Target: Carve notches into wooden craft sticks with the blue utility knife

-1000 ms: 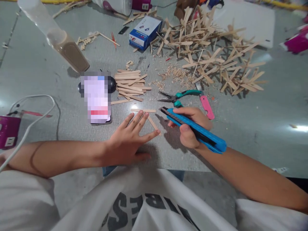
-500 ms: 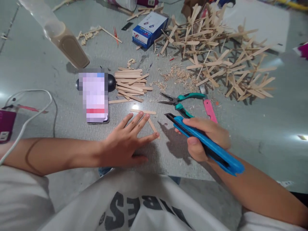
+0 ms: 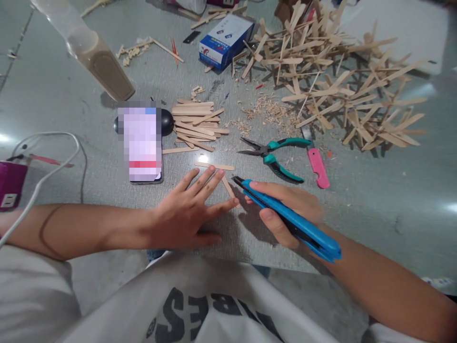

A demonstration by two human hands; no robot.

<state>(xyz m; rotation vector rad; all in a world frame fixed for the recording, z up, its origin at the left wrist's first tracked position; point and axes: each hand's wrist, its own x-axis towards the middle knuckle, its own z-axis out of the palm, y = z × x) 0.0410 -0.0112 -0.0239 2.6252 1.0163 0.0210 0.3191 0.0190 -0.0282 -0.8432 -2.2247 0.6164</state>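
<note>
My left hand [image 3: 191,209] lies flat on the grey table, fingers spread, its fingertips pressing down a wooden craft stick [image 3: 228,187]. A second loose stick [image 3: 214,166] lies just beyond the fingertips. My right hand [image 3: 285,212] is closed around a blue utility knife [image 3: 285,218]. The knife's black tip points left and sits right beside the pressed stick, close to my left index finger.
Green-handled pliers [image 3: 274,153] and a pink cutter [image 3: 317,164] lie just beyond the knife. A stack of sticks [image 3: 196,125], a phone [image 3: 143,143], wood shavings [image 3: 267,112], a blue box [image 3: 225,41] and a large heap of glued stick pieces [image 3: 339,81] lie farther back.
My right hand has moved the knife left and down, bringing its tip up to the stick under my left fingers. The left hand has stayed in place.
</note>
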